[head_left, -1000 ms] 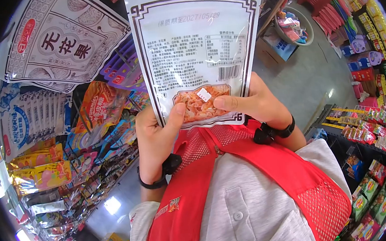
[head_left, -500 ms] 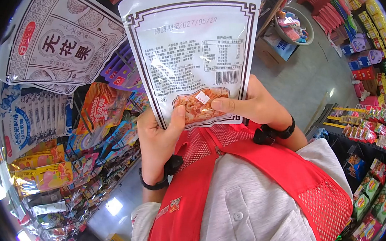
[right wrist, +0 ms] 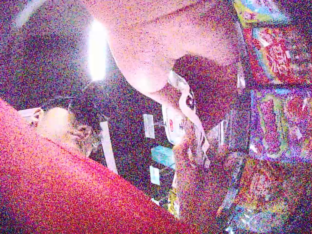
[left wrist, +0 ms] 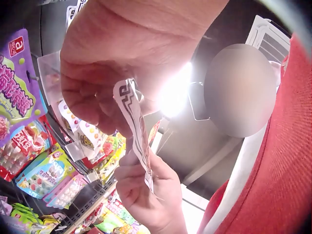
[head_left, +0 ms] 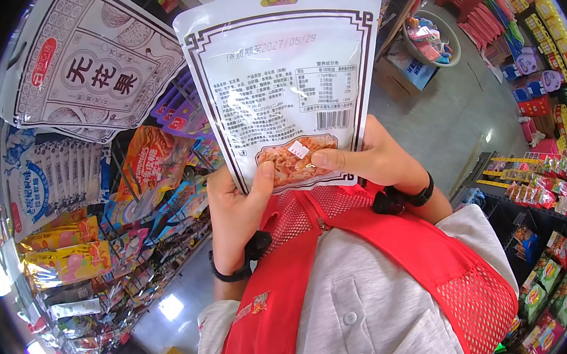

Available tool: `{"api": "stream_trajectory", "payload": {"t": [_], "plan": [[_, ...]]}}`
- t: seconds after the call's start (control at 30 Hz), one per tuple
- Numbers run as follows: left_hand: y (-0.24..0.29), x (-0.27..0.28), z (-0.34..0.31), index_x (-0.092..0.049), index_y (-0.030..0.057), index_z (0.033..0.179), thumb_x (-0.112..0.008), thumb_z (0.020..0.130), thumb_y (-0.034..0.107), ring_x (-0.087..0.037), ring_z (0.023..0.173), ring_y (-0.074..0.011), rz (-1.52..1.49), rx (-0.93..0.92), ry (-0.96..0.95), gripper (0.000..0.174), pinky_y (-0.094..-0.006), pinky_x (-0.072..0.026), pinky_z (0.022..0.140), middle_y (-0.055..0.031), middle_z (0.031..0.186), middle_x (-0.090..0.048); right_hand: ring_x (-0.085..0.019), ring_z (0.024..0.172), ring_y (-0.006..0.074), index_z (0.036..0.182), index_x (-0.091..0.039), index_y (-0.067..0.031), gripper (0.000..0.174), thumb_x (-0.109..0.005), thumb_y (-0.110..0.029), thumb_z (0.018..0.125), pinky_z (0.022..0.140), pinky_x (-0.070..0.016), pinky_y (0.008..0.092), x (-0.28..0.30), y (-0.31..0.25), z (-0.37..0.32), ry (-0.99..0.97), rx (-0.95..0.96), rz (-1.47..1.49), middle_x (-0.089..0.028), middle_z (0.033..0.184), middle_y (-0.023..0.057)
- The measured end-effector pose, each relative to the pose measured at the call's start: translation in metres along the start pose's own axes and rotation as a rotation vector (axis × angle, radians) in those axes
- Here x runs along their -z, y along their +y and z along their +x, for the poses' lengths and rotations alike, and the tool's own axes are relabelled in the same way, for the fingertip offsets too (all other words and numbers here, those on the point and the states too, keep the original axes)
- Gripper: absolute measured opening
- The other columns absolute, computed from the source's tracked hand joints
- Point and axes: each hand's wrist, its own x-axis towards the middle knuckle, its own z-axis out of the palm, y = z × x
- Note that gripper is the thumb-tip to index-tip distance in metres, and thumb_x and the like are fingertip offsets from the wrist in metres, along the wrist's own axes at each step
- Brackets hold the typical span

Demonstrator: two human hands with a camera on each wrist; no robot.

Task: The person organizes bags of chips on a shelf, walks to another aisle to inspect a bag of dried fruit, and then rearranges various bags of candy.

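Both hands hold a white snack pouch in front of the chest, its printed back facing up. Near its lower edge a clear window shows orange-red strips, with a small white sticker on it. My left hand grips the lower left corner, thumb on the front. The right hand pinches the lower right side, its thumb lying across the window. Behind the pouch, the other fingers are largely hidden in the head view. The left wrist view shows the pouch edge-on between both hands.
Large white pouches with similar borders hang at upper left, above racks of colourful candy bags. Shelves of packets line the right side. A round tub of packets stands by the grey aisle floor. The right wrist view is grainy.
The pouch has shifted slightly down and to the left in the head view, its top edge coming lower. Both hands keep the same hold on it.
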Motion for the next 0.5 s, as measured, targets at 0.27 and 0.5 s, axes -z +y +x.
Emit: {"api": "stream_trajectory", "payload": {"t": [0.27, 0.5], "plan": [[0.012, -0.002, -0.002, -0.073, -0.0046, 0.102, -0.078, 0.088, 0.013, -0.064, 0.076, -0.0056, -0.078, 0.063, -0.061, 0.023, -0.0247, -0.0517, 0.068, -0.0045, 0.086, -0.075, -0.063, 0.106, 0.0123, 0.127, -0.064, 0.0045, 0.036, -0.071, -0.012, 0.096, 0.094, -0.0522, 0.0294, 0.001, 0.003, -0.002, 0.017, -0.009, -0.036, -0.07, 0.12, 0.008], [0.011, -0.002, -0.004, -0.073, -0.0048, 0.103, -0.08, 0.085, 0.01, -0.067, 0.079, -0.0079, -0.064, 0.07, -0.065, 0.024, -0.0259, -0.0534, 0.072, -0.007, 0.09, -0.077, -0.063, 0.105, 0.0118, 0.126, -0.064, 0.0047, 0.035, -0.07, -0.011, 0.096, 0.093, -0.0522, 0.0294, 0.002, 0.006, -0.003, 0.011, -0.013, -0.047, -0.07, 0.118, 0.0074]]}}
